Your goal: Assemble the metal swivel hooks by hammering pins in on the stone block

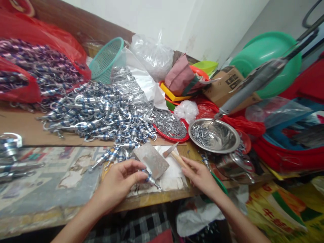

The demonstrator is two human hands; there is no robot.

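My left hand (126, 173) pinches a small silver metal fitting with a blue band (152, 180) between thumb and fingertips. The fitting lies against the near edge of a flat grey metal block (152, 159), its thin tip pointing toward me. In my right hand (199, 175) is a small hammer (179, 158), fingers closed round its light wooden handle. The hammer's pointed dark head is just right of the block. White paper (174, 180) lies under the block. Several similar fittings (111, 158) rest left of and behind the block.
A large heap of fittings (101, 111) covers the cardboard behind. Small metal pieces fill a red tray (187, 135); pins lie in a steel bowl (226, 135). A grey tool (253, 86) hangs above the bowl. Purplish fittings fill a red bag (58, 35) at left.
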